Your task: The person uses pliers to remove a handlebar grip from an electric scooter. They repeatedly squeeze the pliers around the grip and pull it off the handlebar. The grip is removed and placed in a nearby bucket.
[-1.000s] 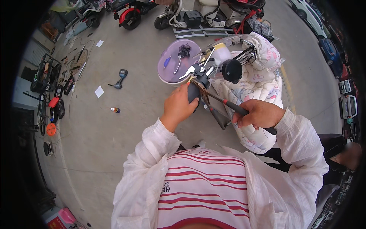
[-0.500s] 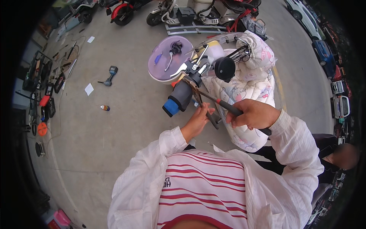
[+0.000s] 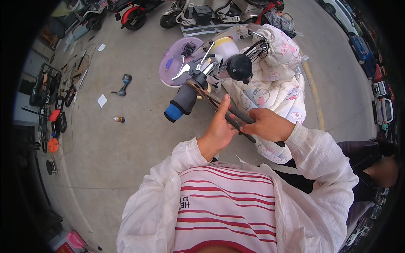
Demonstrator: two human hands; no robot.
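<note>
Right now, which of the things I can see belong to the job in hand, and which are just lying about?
In use: long-handled pliers, gripped by the right hand, with the left hand at them too; the grey, blue-ended handlebar grip by their head.

Seemingly just lying about on the floor: power drill; white paper; small bottle.

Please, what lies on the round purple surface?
A blue object, a black bundle and a thin lever. The handlebar covers part of the surface; anything behind it cannot be seen.
</note>
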